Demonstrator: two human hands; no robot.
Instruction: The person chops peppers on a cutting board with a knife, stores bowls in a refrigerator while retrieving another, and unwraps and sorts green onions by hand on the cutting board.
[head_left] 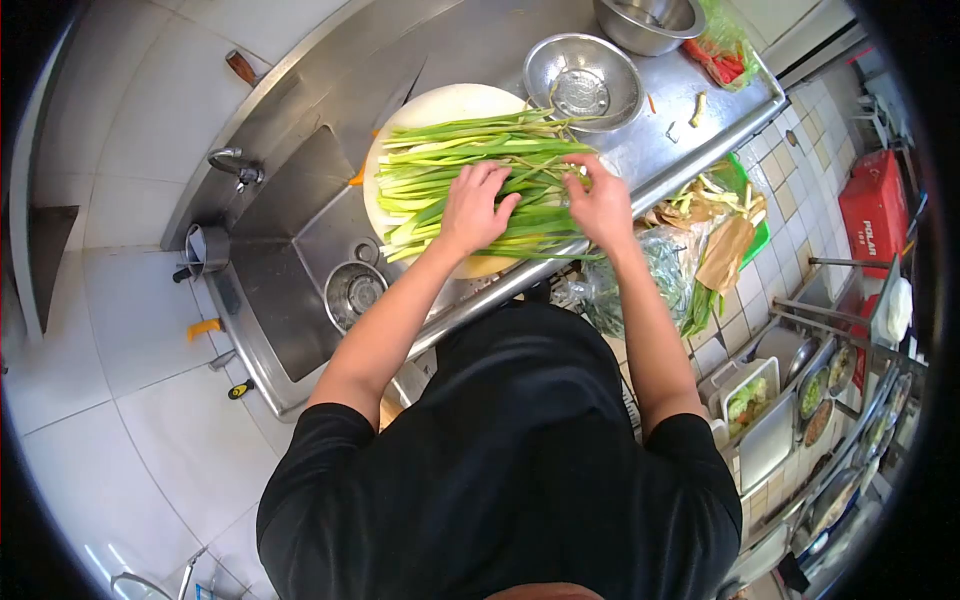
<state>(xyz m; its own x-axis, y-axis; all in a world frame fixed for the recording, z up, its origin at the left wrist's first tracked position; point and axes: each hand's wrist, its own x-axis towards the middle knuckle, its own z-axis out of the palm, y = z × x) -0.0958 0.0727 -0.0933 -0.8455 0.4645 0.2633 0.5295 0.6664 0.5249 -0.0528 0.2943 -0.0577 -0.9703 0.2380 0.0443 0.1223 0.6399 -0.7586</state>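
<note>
Long green stalks like spring onions (440,150) lie in a wide layer across a round white board (455,98), pale ends to the left and green tips to the right. My left hand (477,210) rests on the middle of the stalks, its fingers spread and its thumb apart. At the green tips on the right is my right hand (600,202), its thumb and forefinger bent towards each other around thin leaf ends. Whether these fingers grip a leaf is too small to make out.
A metal sink (285,240) lies left of the board, with a small bowl (355,292) beside it. Behind the board are a colander (583,82), a steel bowl (650,22) and a bag of red peppers (722,62). Below the counter edge are a plastic bag (645,285) and a green crate (757,240).
</note>
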